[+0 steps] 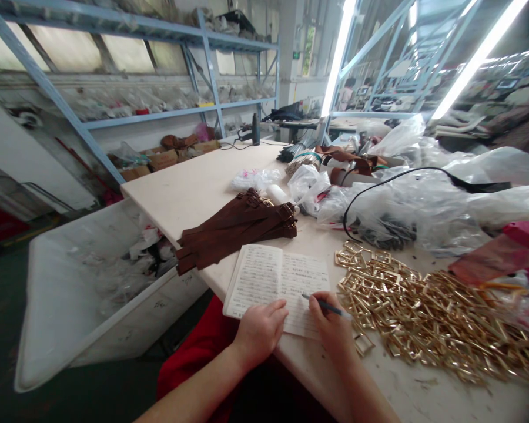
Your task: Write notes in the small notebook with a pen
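Note:
An open notebook (pixel 258 276) with handwritten lines lies at the table's near edge. My left hand (pixel 261 329) rests on its lower left part, fingers lying across the page and holding nothing. Between the thumb and fingers of my right hand (pixel 332 326) is a dark pen (pixel 324 304), its tip at the right-hand page. A bundle of brown straps (pixel 233 229) lies just beyond the notebook, its left ends overhanging the edge. To the right of my right hand spreads a heap of gold-coloured metal buckles (pixel 418 311).
A white bin (pixel 101 346) with plastic bags inside stands left of the table (pixel 171 188). Clear plastic bags (pixel 423 194) pile up at the right, near a pink translucent container (pixel 502 252). A dark bottle-shaped object (pixel 255 129) stands at the far end. Blue shelves (pixel 150 117) line the wall.

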A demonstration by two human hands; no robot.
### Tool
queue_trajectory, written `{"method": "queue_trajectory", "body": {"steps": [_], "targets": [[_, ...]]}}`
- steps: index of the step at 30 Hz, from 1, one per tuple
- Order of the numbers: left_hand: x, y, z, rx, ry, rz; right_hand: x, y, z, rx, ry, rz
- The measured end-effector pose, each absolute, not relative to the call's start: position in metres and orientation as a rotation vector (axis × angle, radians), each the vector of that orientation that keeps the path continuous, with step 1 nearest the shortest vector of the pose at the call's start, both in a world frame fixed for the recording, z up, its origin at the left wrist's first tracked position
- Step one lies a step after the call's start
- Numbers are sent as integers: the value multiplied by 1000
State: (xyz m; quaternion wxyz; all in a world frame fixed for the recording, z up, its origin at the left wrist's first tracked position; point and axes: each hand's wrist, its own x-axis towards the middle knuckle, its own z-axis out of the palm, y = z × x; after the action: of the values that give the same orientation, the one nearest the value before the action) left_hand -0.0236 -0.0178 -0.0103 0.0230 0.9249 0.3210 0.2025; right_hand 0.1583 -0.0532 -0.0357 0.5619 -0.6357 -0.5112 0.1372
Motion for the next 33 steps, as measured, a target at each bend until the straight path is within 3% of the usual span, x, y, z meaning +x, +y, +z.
{"method": "queue_trajectory", "body": {"steps": [33], "targets": [[-23,-21,-7,2875,1004,605,158,-55,-31,-1471,-1219,327]]}}
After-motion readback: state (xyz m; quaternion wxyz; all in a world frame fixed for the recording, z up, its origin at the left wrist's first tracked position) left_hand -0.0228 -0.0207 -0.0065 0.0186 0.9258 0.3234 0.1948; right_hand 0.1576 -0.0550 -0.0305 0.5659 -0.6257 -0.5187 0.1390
